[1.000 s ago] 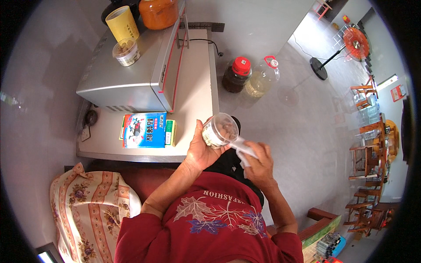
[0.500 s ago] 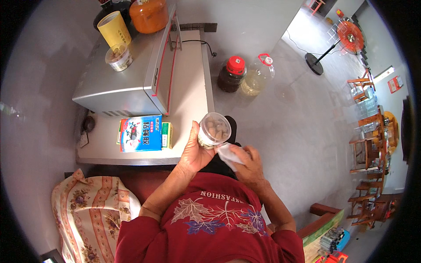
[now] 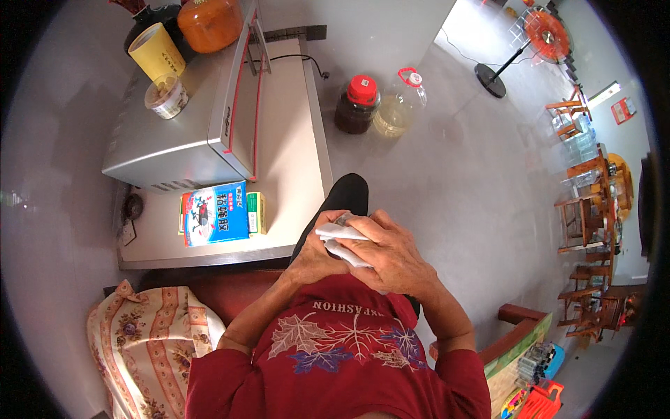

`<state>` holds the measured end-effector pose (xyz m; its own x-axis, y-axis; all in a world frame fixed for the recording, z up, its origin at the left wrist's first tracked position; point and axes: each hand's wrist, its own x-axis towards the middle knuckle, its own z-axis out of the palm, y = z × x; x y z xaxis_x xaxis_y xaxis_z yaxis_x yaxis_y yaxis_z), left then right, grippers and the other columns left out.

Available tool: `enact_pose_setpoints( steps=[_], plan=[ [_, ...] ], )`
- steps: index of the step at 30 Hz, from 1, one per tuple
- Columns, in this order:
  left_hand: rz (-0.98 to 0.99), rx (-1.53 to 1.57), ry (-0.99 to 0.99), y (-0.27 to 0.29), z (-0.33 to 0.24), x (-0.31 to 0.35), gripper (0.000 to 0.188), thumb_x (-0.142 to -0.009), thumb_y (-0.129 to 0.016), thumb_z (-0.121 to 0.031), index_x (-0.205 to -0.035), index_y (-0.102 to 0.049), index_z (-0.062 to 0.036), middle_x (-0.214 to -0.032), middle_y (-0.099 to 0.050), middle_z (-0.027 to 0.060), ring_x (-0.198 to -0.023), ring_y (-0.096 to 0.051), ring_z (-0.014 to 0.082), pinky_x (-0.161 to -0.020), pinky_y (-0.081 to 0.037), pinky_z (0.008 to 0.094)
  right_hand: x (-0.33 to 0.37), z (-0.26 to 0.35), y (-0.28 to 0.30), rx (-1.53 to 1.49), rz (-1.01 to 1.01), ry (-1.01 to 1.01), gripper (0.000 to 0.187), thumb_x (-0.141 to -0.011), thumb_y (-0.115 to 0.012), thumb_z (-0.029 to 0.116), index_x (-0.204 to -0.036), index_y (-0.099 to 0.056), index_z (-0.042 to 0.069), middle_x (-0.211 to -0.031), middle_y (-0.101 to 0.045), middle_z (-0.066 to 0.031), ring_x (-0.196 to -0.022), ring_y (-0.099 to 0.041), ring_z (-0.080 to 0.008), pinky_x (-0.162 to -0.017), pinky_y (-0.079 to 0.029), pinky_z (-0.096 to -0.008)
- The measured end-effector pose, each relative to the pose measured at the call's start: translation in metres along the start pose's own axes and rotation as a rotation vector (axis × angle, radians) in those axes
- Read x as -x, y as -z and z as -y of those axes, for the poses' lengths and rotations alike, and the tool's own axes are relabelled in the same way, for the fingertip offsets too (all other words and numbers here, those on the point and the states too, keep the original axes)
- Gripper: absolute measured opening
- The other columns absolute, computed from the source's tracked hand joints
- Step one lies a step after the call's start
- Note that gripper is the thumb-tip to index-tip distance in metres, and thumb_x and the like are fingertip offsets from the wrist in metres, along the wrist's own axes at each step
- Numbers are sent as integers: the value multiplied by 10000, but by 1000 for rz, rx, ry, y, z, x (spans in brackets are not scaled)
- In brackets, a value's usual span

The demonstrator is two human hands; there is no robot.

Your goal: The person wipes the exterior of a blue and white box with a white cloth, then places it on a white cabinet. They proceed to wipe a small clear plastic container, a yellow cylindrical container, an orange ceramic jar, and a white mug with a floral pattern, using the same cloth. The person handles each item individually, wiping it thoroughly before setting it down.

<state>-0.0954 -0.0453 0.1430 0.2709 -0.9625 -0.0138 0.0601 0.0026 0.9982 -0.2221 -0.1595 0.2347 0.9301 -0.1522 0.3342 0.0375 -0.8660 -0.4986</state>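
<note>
Table [image 3: 286, 140] bearing silver appliance [image 3: 174, 140] lies left of hands [image 3: 394, 257], grey floor [image 3: 481, 188] right.

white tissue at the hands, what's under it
The left hand is partly beneath the white tissue, and the right hand partly covers it from above. Anything between tissue and left palm is hidden, so I cannot tell what is there.

Tissue [image 3: 340, 232], white, one; creased, folded into loose strips; held between the right fingers [image 3: 368, 228], ends projecting leftward past them.
</note>
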Motion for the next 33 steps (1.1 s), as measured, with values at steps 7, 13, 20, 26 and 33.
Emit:
enact_pose_setpoints(
  steps=[7, 13, 20, 26, 33],
  plan=[
    [83, 87, 183, -7, -14, 8, 896, -578, -848, -156, -1306, -337, -53, -1181, -498, 106, -1120, -486, 191, -956, -403, 329, 2, -49, -9, -369, 143, -215, 311, -839, -547, 205, -1099, -621, 51, -965, -560, -105, -816, -587, -294, -738, -483, -404],
    [60, 11, 165, -6, -8, 5, 907, -606, -839, -125, -1281, -236, -62, -1216, -473, 116, -1134, -480, 178, -948, -413, 320, 11, -50, -15, -365, 79, -88, 307, -772, -599, 157, -1067, -647, 87, -943, -579, -53, -798, -553, -243, -703, -491, -330],
    [18, 113, 103, 1, 22, 2, 925, -602, -827, -99, -1268, -186, -95, -1137, -496, 100, -1045, -519, 163, -887, -457, 308, 5, -8, -12, 68, 77, 12, 344, -697, -673, 164, -1037, -657, 119, -1004, -535, -41, -801, -506, -226, -679, -488, -310],
    [36, 361, 87, 3, -14, -3, 839, -585, -780, -32, -1253, -284, -136, -1174, -462, 107, -1115, -495, 225, -937, -452, 377, -1, -56, -4, -838, 51, -396, 328, -889, -565, 209, -1119, -587, -23, -970, -561, -61, -835, -564, -151, -729, -456, -288],
    [-21, 1076, 102, 8, -6, -7, 725, -681, -724, -291, -1301, -388, -122, -1270, -480, 139, -1184, -486, 286, -1003, -418, 467, -2, -41, -32, -1066, -197, -600, 365, -934, -507, 204, -1223, -525, -18, -980, -596, -28, -892, -525, -77, -768, -436, -239]
  ],
)
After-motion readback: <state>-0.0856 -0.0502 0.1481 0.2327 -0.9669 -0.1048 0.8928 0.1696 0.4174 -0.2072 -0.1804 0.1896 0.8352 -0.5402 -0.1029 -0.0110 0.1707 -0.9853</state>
